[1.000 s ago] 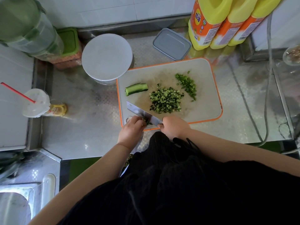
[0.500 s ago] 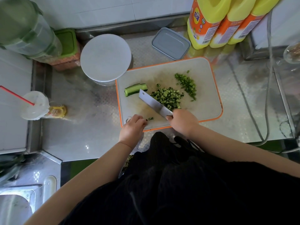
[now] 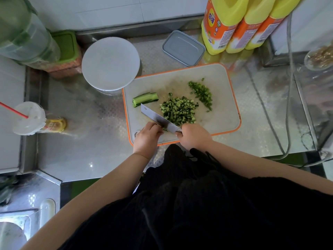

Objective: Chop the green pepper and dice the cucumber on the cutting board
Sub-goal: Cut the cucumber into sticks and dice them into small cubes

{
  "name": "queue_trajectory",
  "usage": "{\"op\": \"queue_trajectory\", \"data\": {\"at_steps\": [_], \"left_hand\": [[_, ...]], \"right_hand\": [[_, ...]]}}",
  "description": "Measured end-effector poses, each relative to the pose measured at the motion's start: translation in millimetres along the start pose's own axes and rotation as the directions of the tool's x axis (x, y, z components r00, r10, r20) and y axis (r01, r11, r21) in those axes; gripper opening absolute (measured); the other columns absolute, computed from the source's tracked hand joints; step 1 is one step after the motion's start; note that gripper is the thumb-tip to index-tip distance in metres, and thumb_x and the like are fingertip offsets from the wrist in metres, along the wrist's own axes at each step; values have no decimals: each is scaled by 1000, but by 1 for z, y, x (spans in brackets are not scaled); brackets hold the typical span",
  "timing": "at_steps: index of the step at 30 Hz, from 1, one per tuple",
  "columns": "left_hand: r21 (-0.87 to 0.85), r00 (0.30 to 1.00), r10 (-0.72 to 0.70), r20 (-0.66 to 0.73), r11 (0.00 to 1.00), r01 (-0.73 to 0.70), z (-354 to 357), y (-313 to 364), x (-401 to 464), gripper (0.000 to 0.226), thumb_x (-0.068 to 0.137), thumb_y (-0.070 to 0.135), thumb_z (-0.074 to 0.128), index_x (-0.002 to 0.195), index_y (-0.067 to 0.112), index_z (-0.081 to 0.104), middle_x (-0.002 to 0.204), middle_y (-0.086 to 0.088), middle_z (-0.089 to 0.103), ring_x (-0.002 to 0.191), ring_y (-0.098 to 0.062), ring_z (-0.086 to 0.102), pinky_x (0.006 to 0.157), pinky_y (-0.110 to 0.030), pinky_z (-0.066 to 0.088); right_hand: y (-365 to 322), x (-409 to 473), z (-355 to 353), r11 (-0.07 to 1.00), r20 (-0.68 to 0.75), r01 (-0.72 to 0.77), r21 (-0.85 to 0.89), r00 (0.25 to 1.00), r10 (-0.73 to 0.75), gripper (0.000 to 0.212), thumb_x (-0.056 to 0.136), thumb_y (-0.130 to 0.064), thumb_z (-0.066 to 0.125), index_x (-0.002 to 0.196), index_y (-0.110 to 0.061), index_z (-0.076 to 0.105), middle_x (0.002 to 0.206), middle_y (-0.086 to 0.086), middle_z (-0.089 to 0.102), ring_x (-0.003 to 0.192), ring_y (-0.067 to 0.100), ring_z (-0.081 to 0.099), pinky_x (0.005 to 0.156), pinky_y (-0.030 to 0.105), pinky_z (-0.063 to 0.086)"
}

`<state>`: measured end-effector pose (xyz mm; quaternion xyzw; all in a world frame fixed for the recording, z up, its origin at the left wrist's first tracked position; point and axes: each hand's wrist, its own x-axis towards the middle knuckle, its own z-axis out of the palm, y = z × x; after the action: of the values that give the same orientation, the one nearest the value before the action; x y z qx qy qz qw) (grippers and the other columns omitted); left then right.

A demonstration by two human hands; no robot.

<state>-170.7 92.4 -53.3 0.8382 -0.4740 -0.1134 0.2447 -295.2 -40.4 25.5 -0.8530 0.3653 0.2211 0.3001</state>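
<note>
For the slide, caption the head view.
Right hand holds the knife beside diced cucumber on the board; left hand wipes its blade.

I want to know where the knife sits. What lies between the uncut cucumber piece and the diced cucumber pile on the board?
In the head view, the knife blade tip reaches between the cucumber piece and the diced pile; otherwise bare cutting board.

One view only, head-worn, wide-angle. Looks steeply down and slightly forward from above the person's chest; black clothing fills the lower frame, both forearms reaching up from it. White orange-rimmed plastic cutting board (image 3: 223, 121) sits just above centre, close below the lens. Steel embossed countertop (image 3: 93, 134) spreads around it; white tiled wall (image 3: 126, 9) closes the top edge. Edges bow from lens distortion.
</note>
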Motion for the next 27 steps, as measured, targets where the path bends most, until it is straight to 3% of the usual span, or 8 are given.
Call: {"op": "queue_trajectory", "data": {"at_steps": [6,9,16,22,27], "left_hand": [[-11,1000,3,-16,1000,-3,-1,2,2,31,87,29,50,85,7,72,94,-4,67,68,-30,63,51,-38,53],[-13,1000,13,-25,1000,-13,-2,4,2,37,87,31,44,84,6,72,91,-6,67,65,-30,62,51,-38,52],[-17,1000,-8,-22,1000,8,-3,3,-6,12,83,5,63,89,4,73,96,-8,67,71,-28,65,63,-31,51],[-5,999,-41,-1,999,41,1,13,9,17,87,15,56,88,8,71,95,-4,67,73,-27,65,52,-28,41],[-19,999,-44,5,999,44,2,12,10,23,88,20,51,89,10,71,95,-3,67,74,-27,64,52,-38,50]], "right_hand": [[0,5,13,1000,23,-5,-26,1000,6,31,98,-35,45,107,-9,58,105,12,59,100,30,58,80,38,47],[1,9,12,1000,34,-25,-5,999,25,32,97,-37,47,104,-9,59,101,11,61,97,30,59,77,36,47],[15,10,-3,995,-39,-83,56,996,85,34,99,-35,44,101,-4,57,99,15,63,95,34,60,72,35,42],[12,4,0,998,-74,-45,53,996,49,35,98,-37,45,99,-3,56,99,15,62,94,33,59,67,32,37],[8,1,2,1000,-32,-1,28,999,2,32,98,-35,44,100,-5,56,101,14,61,95,32,59,69,33,39]]}}
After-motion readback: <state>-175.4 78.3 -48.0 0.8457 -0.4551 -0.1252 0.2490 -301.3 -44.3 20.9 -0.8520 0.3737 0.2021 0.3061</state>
